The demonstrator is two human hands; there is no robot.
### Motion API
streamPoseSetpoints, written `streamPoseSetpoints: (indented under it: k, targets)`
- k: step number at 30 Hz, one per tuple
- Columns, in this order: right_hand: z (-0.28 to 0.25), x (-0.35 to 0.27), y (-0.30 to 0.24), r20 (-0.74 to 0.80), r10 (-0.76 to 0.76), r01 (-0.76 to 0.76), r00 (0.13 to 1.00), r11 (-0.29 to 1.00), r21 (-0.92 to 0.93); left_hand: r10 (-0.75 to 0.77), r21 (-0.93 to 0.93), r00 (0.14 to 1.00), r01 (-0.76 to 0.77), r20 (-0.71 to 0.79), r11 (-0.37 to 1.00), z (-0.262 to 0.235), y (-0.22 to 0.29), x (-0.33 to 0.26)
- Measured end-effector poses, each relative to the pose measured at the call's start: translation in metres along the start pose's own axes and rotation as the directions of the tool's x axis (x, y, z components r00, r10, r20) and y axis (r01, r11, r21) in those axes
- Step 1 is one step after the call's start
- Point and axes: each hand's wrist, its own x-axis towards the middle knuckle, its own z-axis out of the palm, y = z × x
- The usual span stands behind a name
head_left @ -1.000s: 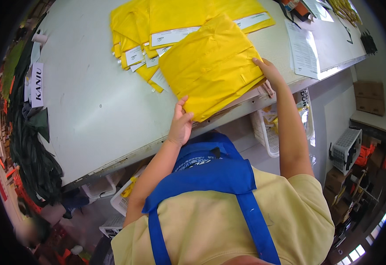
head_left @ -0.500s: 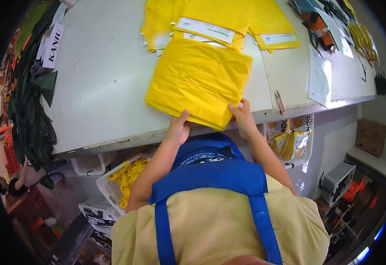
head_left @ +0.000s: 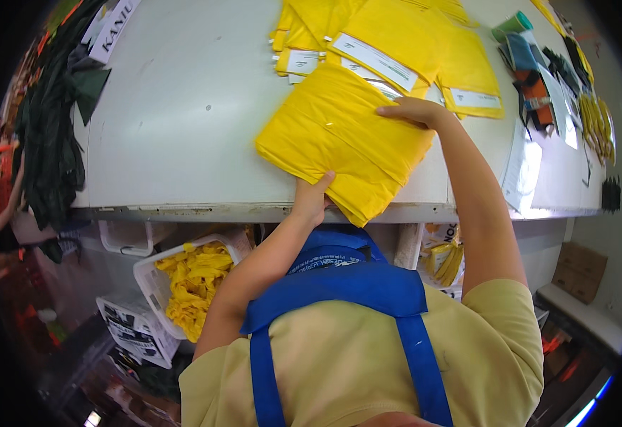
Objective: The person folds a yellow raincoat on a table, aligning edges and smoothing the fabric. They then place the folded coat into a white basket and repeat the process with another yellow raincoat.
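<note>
A folded yellow bundle (head_left: 350, 135), thin and creased like light fabric or plastic film, lies tilted on the white table. Its near corner hangs over the front edge. My left hand (head_left: 312, 199) grips the near edge, thumb on top and fingers hidden below. At the far right side, my right hand (head_left: 414, 112) holds the bundle's edge with the thumb underneath or behind it. Just beyond are flat yellow packets (head_left: 389, 35) with white printed labels, stacked and overlapping, and the bundle covers part of them.
The white table (head_left: 161, 142) has a front edge close to my body. Papers (head_left: 523, 171), an orange-and-blue pile (head_left: 535, 89) and a green roll (head_left: 512, 26) lie right. Dark green fabric (head_left: 48, 142) hangs left. Below stands a white basket (head_left: 151, 285) of yellow material.
My right hand has moved from the near edge up to the bundle's far right side. The bundle has turned slightly, and the view has shifted. My left hand still grips the near edge.
</note>
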Motion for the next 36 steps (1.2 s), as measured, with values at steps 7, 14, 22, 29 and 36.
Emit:
streamPoseSetpoints:
  k: [7,14,22,29,36]
  targets:
    - [0.021,0.011,0.013,0.377,-0.084,-0.069,0.922,0.924,0.376,0.062,0.107,0.995,-0.053,-0.079,0.993,-0.020,-0.014,0.006]
    - [0.067,-0.039,-0.039,-0.083,-0.268,0.206,0.960,0.873,-0.443,0.147,0.239,0.970,-0.099,-0.193,0.966,-0.013,-0.015,-0.006]
    - [0.170,-0.103,-0.034,-0.293,-0.630,0.247,0.719,0.626,-0.740,-0.119,0.102,0.988,0.130,-0.103,0.986,0.016,0.003,-0.023]
    - [0.175,-0.061,0.011,-0.474,-0.430,0.006,0.768,0.745,-0.667,-0.002,0.503,0.966,-0.133,0.258,0.854,0.008,0.013,-0.014]
    - [0.128,-0.066,0.027,-0.601,-0.147,0.034,0.785,0.980,-0.195,0.339,0.399,0.898,-0.212,-0.281,0.892,-0.015,0.067,0.114]
